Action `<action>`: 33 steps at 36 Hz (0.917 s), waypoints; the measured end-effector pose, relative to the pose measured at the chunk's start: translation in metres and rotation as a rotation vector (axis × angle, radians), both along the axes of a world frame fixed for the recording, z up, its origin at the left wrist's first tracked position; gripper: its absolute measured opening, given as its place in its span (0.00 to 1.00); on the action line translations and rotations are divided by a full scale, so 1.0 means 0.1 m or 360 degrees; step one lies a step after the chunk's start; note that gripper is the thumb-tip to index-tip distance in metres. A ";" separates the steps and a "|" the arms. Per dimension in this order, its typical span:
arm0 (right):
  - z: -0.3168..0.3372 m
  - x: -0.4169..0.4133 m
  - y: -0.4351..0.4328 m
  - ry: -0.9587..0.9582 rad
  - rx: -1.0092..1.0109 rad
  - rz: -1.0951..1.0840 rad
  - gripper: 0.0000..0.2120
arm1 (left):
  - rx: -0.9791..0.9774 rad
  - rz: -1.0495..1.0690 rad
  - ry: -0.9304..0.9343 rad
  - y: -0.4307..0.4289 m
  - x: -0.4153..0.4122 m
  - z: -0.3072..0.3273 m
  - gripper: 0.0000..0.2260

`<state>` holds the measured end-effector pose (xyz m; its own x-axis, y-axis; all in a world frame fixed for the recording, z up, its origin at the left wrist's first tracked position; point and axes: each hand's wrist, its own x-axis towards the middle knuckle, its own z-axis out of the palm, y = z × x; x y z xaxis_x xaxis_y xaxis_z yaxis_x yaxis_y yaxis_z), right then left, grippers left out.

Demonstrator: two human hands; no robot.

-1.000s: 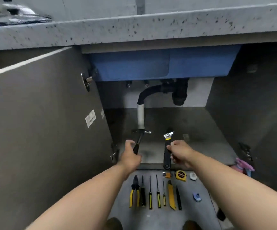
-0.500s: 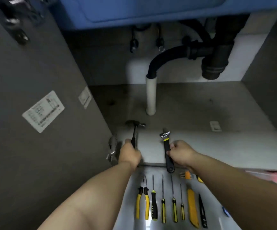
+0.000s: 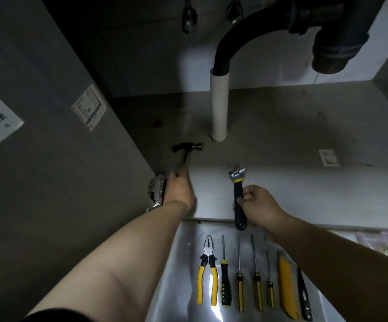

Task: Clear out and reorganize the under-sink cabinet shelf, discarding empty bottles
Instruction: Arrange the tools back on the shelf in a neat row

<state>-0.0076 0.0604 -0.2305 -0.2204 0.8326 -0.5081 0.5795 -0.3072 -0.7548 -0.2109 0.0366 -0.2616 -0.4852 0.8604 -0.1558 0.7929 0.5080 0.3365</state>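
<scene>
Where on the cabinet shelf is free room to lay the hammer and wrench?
Bare shelf lies right of the white pipe, around the small sticker, and between hammer and wrench. Crowded: the floor in front, with the tool row.

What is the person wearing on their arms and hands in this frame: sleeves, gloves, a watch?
Both forearms are bare. The left hand and right hand wear no gloves, and no watch, band or ring shows on either. The only clothing in view is the edge of a dark sleeve on the left upper arm, at the frame's bottom.
</scene>
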 end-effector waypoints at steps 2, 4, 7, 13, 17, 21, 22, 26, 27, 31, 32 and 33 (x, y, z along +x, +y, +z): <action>-0.02 0.01 -0.04 0.0014 0.0007 -0.0001 0.05 | -0.0071 -0.0089 0.0185 -0.01 0.02 0.00 0.30; -0.04 0.02 -0.06 0.0025 0.0012 0.0006 0.05 | -0.0223 -0.0165 0.0364 0.00 0.05 0.01 0.31; -0.07 0.04 -0.06 0.0038 0.0028 -0.0012 0.05 | -0.0380 -0.0204 0.0507 0.04 0.10 0.04 0.29; -0.17 0.12 -0.05 0.0061 0.0054 -0.0043 0.06 | -0.0472 -0.0258 0.0685 0.08 0.10 0.04 0.26; -0.25 0.19 -0.05 0.0057 0.0059 -0.0051 0.06 | -0.0455 -0.0284 0.0726 0.10 0.06 0.00 0.24; -0.30 0.23 -0.04 0.0122 -0.0011 -0.0067 0.06 | -0.0430 -0.0266 0.0687 0.12 0.05 0.01 0.24; -0.31 0.24 -0.04 0.0147 -0.0036 -0.0070 0.06 | -0.0480 -0.0273 0.0728 0.12 0.06 0.00 0.26; -0.34 0.29 -0.06 0.0198 -0.0064 -0.0097 0.06 | -0.0581 -0.0187 0.0675 0.08 0.08 -0.04 0.29; -0.34 0.30 -0.07 0.0210 -0.0063 -0.0109 0.06 | -0.0611 -0.0177 0.0684 0.06 0.09 -0.04 0.30; -0.36 0.32 -0.08 0.0259 -0.0090 -0.0136 0.04 | -0.0775 -0.0221 0.0797 0.08 0.11 -0.02 0.29; -0.37 0.32 -0.08 0.0265 -0.0087 -0.0135 0.03 | -0.0802 -0.0258 0.0871 0.10 0.10 -0.02 0.28; -0.38 0.32 -0.08 0.0262 -0.0076 -0.0129 0.03 | -0.0829 -0.0303 0.0963 0.11 0.09 -0.02 0.28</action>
<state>0.0243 0.0520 -0.2682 -0.2368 0.8269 -0.5101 0.4212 -0.3857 -0.8209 -0.2014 0.0475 -0.2632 -0.4663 0.8261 -0.3164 0.8501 0.3194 -0.4187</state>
